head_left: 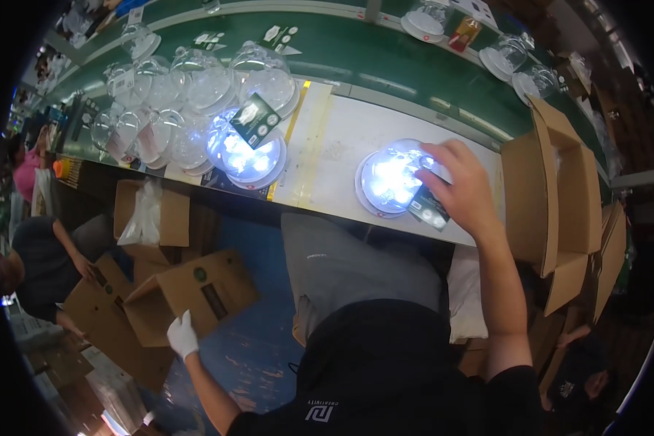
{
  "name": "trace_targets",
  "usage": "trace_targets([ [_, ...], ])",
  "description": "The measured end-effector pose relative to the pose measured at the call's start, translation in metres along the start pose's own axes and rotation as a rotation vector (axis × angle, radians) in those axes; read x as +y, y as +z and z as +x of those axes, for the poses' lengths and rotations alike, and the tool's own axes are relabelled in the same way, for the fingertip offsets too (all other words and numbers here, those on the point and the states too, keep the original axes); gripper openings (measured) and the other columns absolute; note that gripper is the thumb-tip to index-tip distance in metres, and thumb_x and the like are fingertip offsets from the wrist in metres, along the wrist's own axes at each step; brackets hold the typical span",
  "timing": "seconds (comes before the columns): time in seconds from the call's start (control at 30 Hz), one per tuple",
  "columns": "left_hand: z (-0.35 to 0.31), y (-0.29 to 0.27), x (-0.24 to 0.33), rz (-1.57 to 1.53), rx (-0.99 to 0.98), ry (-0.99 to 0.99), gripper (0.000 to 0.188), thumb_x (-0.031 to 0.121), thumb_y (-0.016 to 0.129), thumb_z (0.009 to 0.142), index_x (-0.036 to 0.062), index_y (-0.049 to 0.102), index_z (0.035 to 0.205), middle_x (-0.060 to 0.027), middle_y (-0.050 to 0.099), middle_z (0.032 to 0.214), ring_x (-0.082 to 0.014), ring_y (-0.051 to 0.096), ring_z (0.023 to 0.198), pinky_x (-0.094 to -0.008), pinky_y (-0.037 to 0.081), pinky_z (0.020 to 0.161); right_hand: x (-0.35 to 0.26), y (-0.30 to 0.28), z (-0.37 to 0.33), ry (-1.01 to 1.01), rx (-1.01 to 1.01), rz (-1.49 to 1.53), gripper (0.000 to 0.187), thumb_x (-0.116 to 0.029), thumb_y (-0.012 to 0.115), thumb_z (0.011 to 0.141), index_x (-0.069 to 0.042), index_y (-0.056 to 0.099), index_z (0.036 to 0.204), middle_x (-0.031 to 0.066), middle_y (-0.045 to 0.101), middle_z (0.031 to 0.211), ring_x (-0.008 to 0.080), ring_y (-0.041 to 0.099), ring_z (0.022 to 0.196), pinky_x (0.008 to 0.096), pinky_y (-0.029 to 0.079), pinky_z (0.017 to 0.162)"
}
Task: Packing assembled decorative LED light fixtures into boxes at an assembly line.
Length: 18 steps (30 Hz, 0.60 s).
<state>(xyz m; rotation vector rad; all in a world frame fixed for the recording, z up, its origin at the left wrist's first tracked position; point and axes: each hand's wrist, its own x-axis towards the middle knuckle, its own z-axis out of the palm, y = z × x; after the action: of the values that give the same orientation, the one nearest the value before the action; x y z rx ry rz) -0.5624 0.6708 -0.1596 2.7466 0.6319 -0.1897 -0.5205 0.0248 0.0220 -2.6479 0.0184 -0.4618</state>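
A clear dome lamp (389,182) with a white base glows white on the pale work surface, a dark green card tag (429,207) hanging from its top. My right hand (461,182), bare, has its thumb and fingers closed round the top of this dome. Down at the left, my left hand (183,336) in a white glove grips the edge of an open cardboard box (221,280) beside the bench. Another lit dome lamp (251,160) stands to the left on the bench, with a green card tag (255,120) lying over it.
Several unlit clear domes (196,80) crowd the bench's left part. A green conveyor belt (341,54) runs behind, carrying more domes (501,57). An open carton (552,182) stands at the right. At the left, a person (40,254) handles a flattened carton (116,320).
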Motion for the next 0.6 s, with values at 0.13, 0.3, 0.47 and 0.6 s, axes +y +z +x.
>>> trace_targets([
  [0.13, -0.044, -0.105, -0.010, -0.478, -0.022, -0.076, 0.032, 0.020, 0.070, 0.093, -0.0121, 0.072, 0.096, -0.0065, 0.072, 0.081, -0.0112, 0.061, 0.076, -0.0318, 0.050, 0.071, 0.019, 0.008, 0.014, -0.135, -0.094, -0.126, 0.027, -0.026, 0.076, 0.086, -0.005, 0.069, 0.100, 0.0114, 0.065, 0.094, 0.0317, 0.062, 0.090, 0.0421, 0.049, 0.079],
  [0.3, -0.105, -0.201, 0.062, -0.764, -0.044, 0.015, 0.033, 0.021, 0.065, 0.098, -0.0103, 0.071, 0.093, -0.0076, 0.071, 0.088, -0.0102, 0.063, 0.078, -0.0270, 0.050, 0.068, 0.042, 0.011, 0.012, -0.312, -0.205, -0.184, 0.029, -0.025, 0.075, 0.086, -0.004, 0.066, 0.103, 0.0122, 0.068, 0.099, 0.0303, 0.063, 0.098, 0.0419, 0.048, 0.085],
  [0.47, -0.186, -0.275, 0.174, -0.902, -0.150, 0.238, 0.034, 0.023, 0.053, 0.105, -0.0080, 0.066, 0.110, -0.0083, 0.069, 0.104, -0.0129, 0.066, 0.092, -0.0296, 0.052, 0.082, 0.074, -0.008, 0.019, -0.373, -0.098, -0.265, 0.023, -0.025, 0.071, 0.090, -0.006, 0.062, 0.099, 0.0087, 0.065, 0.096, 0.0262, 0.061, 0.096, 0.0387, 0.044, 0.082],
  [0.6, -0.214, -0.279, 0.215, -0.884, -0.051, 0.431, 0.023, 0.019, 0.055, 0.103, -0.0020, 0.062, 0.098, -0.0060, 0.060, 0.104, -0.0148, 0.060, 0.100, -0.0317, 0.049, 0.089, 0.085, -0.084, 0.026, -0.358, 0.002, -0.275, 0.022, -0.026, 0.069, 0.092, -0.007, 0.062, 0.100, 0.0084, 0.065, 0.098, 0.0262, 0.062, 0.097, 0.0383, 0.044, 0.082],
])
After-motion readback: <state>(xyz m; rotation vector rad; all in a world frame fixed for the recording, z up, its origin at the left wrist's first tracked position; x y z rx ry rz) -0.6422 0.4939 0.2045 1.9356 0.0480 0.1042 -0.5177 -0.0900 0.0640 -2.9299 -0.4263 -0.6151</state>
